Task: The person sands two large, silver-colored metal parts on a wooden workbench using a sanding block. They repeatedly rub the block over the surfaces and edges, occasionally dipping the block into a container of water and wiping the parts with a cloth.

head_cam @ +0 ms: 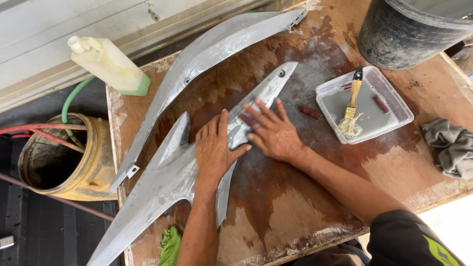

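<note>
We press both hands on a grey panel on the wet table, sanding it.

Our left hand (214, 148) lies flat and spread on the middle of the near panel (167, 182), holding it down; our right hand (273, 133) lies with fingers spread toward the panel's narrow end, pressing a small dark red strip (248, 119), probably sandpaper, against it. The panel lies diagonally across the table (394, 172), and a second panel (207, 54) lies just beyond it. Both look dull and matte all over, so we judge the rubbing well along, with the part under our hands in work; no fresh coat shows. Another strip (311, 113) lies near a tray (389, 93) of grey liquid holding a brush (352, 101). A rag (451, 145) and a bottle (111, 64) sit at the edges.
</note>
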